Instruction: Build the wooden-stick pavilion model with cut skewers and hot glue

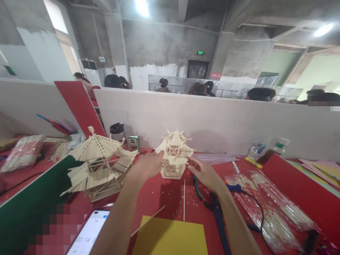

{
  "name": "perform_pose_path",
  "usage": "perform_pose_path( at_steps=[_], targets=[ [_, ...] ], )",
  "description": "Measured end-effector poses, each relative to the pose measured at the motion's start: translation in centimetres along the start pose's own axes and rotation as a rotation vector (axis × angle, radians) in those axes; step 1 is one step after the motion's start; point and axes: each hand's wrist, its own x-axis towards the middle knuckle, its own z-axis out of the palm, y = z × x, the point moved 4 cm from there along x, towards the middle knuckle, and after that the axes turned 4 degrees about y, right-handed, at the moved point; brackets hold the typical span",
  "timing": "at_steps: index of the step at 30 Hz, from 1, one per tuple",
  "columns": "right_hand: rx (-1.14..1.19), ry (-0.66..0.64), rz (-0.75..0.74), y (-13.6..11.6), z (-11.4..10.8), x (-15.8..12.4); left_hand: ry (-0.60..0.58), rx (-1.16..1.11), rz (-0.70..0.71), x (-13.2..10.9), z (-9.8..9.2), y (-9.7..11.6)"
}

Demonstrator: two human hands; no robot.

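The small pavilion (174, 170), made of thin pale sticks, stands upright on the red desk (174, 198), and both hands are at it. The left hand (147, 165) is at the left side of the small pavilion, with the thumb reaching over the edge of the lower roof; I cannot tell if it grips this edge or only rests there. The right hand (205, 173) is at the right side of the small pavilion, with its fingers loosely bent near the roof corner; whether they pinch it, I cannot tell either.

To the left of the small pavilion, beyond the left forearm, there is a larger pavilion (92, 143) of the same kind of sticks. Behind this one, also left of the small pavilion, are a bottle with black lid (117, 129) and a small box (134, 143). In front of the small pavilion, one loose stick (184, 202) points toward the person, and its near end is close to a yellow sheet (172, 237). A phone (89, 232) lies in front and to the left.

To the right of the small pavilion, pliers (220, 223) lie partly under the right forearm, and farther right are plastic bags of sticks (276, 216). Behind the small pavilion stands a white partition (148, 117).
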Motion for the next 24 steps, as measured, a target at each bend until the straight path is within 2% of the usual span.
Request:
perform_pose_path(
  at_steps=[6, 24],
  targets=[
    [0.022, 0.002, -0.011, 0.4, 0.3, 0.2, 0.003, -0.011, 0.0, 0.1, 0.2, -0.2],
    [0.006, -0.003, -0.012, 0.2, 0.5, 0.2, -0.012, -0.082, 0.027, -0.4, -0.8, -0.3]
  ],
)
